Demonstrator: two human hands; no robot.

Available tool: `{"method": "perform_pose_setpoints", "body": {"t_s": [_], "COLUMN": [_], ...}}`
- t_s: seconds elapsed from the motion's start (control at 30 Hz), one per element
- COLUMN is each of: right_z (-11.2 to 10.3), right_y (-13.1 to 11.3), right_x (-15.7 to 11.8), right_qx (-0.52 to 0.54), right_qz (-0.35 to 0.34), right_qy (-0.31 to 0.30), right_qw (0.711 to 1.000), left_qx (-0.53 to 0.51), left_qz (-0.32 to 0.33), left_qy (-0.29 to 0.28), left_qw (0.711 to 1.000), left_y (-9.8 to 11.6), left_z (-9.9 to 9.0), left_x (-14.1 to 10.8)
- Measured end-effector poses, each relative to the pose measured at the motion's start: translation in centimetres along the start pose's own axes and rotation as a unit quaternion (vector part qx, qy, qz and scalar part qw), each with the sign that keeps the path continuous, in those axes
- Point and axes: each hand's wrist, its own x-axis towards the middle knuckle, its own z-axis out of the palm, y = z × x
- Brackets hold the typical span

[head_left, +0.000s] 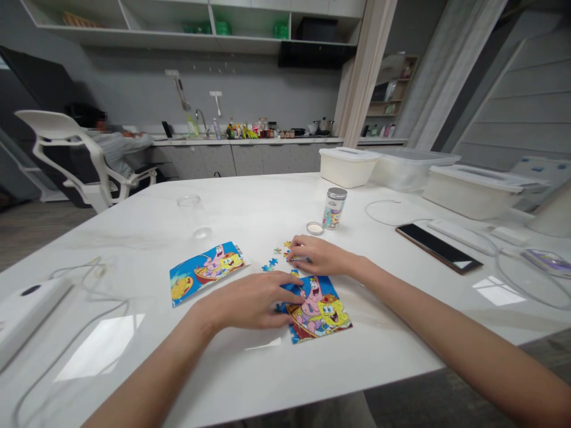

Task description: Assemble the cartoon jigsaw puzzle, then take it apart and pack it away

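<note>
A partly assembled jigsaw puzzle (329, 306) with a pink starfish and a yellow sponge character lies flat at the front of the table. Over its left edge rests my left hand (254, 299), fingers spread, the tips touching the puzzle. Just beyond the puzzle, my right hand (319, 255) reaches down among loose pieces with its fingers bent and close together; whatever lies under the fingertips is hidden. Loose blue jigsaw pieces (270, 264) lie to the left of those fingertips. A folded picture sheet (207, 272) with the same characters stands slightly raised at the left.
Behind my hands are a printed tin (334, 209) and its round lid (314, 228). A clear cup (191, 217) stands at the left, a phone (437, 248) and cables at the right. White storage boxes (348, 167) line the back right. A person (118, 148) sits far left.
</note>
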Motion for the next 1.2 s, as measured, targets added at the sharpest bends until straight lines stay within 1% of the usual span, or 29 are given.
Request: {"method": "perform_pose_setpoints", "body": {"t_s": [0.1,0.17,0.23,0.3,0.4,0.6,0.73,0.83,0.93,1.03,1.1,1.2], "right_z": [-0.1,0.0,0.1,0.2,0.2,0.6,0.8,1.2,1.6,1.8,1.8,1.9], "right_y": [-0.1,-0.1,0.2,0.6,1.4,2.1,1.8,1.4,1.0,0.8,0.7,0.6], "right_x": [-0.1,-0.1,-0.2,-0.2,-0.3,-0.5,-0.5,-0.4,-0.2,-0.1,0.0,0.0], "right_qx": [0.027,0.058,0.077,0.074,0.053,0.005,-0.023,-0.017,-0.009,-0.003,0.002,0.007], "right_qz": [-0.002,-0.002,0.005,0.025,0.055,0.098,0.104,0.133,0.170,0.180,0.179,0.184], "right_qy": [0.001,-0.013,-0.025,-0.028,-0.024,0.014,0.043,0.069,0.091,0.103,0.108,0.110], "right_qw": [1.000,0.998,0.997,0.997,0.997,0.995,0.993,0.989,0.981,0.978,0.978,0.977], "left_qx": [0.007,0.013,0.022,0.028,0.024,-0.007,-0.006,-0.011,-0.013,0.010,0.014,0.000], "left_qz": [-0.015,-0.025,-0.017,-0.003,-0.013,-0.028,-0.037,-0.044,-0.062,-0.076,-0.056,-0.015], "left_qy": [-0.004,-0.005,0.002,0.014,0.013,-0.015,-0.003,0.013,0.031,0.031,0.027,0.023], "left_qw": [1.000,1.000,1.000,1.000,1.000,0.999,0.999,0.999,0.998,0.997,0.998,1.000], "left_y": [0.1,0.3,0.5,0.7,1.0,1.1,0.7,0.5,0.3,-0.1,-0.2,0.0], "left_z": [-0.2,-0.4,-0.4,-0.4,-0.4,-0.4,0.0,0.2,-0.1,-0.4,-0.3,0.4], "left_x": [0.1,0.1,0.2,0.3,0.2,0.0,0.0,-0.1,-0.3,-0.4,-0.4,0.1]}}
